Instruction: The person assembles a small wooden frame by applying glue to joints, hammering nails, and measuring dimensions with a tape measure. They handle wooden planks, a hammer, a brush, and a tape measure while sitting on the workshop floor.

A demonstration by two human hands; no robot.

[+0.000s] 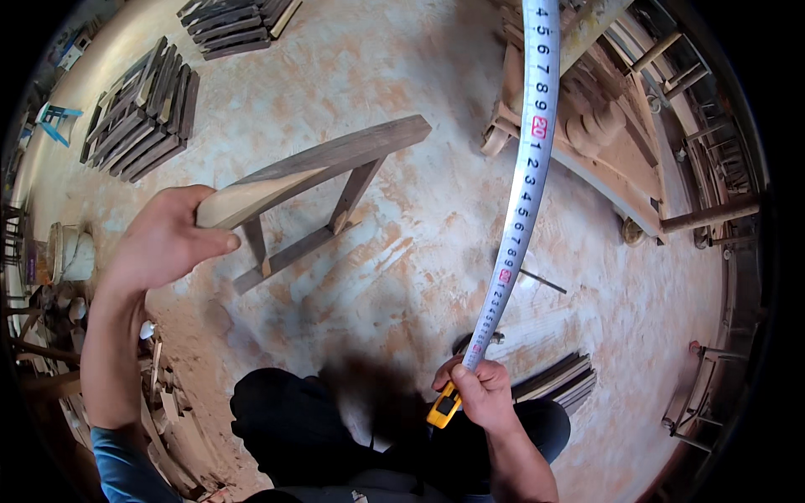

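My left hand (163, 239) is closed round the near end of a curved board on a small wooden frame (335, 151), whose two short posts join a straight lower rail. The frame is held tilted above the floor, its far end pointing to the right. In front of my lap, my right hand (480, 392) grips a yellow tape measure (444, 406). From its case the silver blade (521, 197) runs far out, bending up past the top edge of the view. The blade's far tip is out of sight. A gap lies between blade and frame.
Stacks of dark wooden frames (142, 113) stand at the far left, near a small blue stool (57, 121). A wooden bench (616, 180) with wood pieces is at the right. Dark slats (558, 381) lie by my right knee; wood scraps (172, 407) lie beside my left arm.
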